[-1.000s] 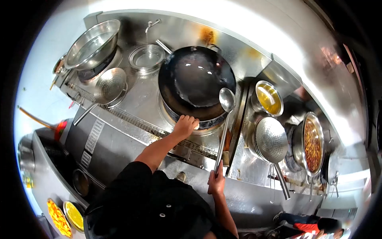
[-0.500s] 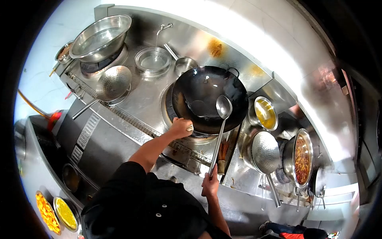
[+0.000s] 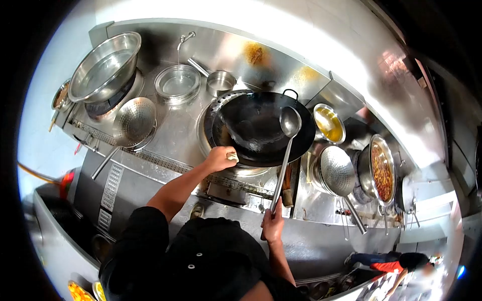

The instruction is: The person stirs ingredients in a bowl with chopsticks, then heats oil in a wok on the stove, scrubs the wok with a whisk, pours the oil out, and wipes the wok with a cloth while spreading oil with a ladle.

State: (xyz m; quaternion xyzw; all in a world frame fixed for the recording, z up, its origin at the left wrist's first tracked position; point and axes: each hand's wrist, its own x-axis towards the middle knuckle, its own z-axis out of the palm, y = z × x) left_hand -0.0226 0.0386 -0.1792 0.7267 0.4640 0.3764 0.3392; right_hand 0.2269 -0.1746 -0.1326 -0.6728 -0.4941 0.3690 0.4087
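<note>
A dark wok [image 3: 256,123] sits over the burner ring, its bare inside shiny and wet-looking. My left hand [image 3: 221,159] is closed at its near-left edge, with a bit of pale folded cloth [image 3: 232,156] showing at the fist; the part of the wok it grips is hidden. In my right hand [image 3: 272,224] is the lower end of a long-handled metal ladle [image 3: 290,123]. The ladle's bowl hangs over the wok's right side. Beneath the ladle's shaft, a bamboo wok brush [image 3: 287,188] stands against the stove's front.
Left on the stove are a perforated strainer [image 3: 134,121], a large water basin [image 3: 106,67] and a round container [image 3: 176,84] under a tap [image 3: 187,36]. Rightward stand a bowl of yellow oil [image 3: 329,124], another strainer [image 3: 337,170] and a pot of red chillies [image 3: 381,173]. Another person [image 3: 396,262] bends at lower right.
The view has shifted, moving the stove in the picture. The ladle's bowl has moved right relative to the wok, and the wok has shifted off its ring, baring the ring's far-left edge.
</note>
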